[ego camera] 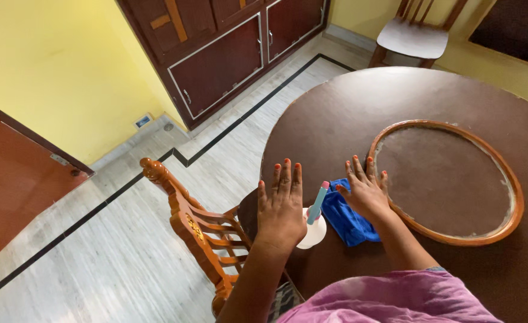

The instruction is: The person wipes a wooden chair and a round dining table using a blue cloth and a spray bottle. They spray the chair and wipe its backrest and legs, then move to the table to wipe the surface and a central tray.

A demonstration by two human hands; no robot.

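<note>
R hand (365,192) flat on blue cloth (346,219); spray bottle (314,220) upright.

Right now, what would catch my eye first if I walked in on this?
Two open hands held flat over the near edge of a round dark table: the left hand beside a white spray bottle, the right hand on a blue cloth. To the right lies an oval wooden frame; a carved wooden chair stands at left.
</note>
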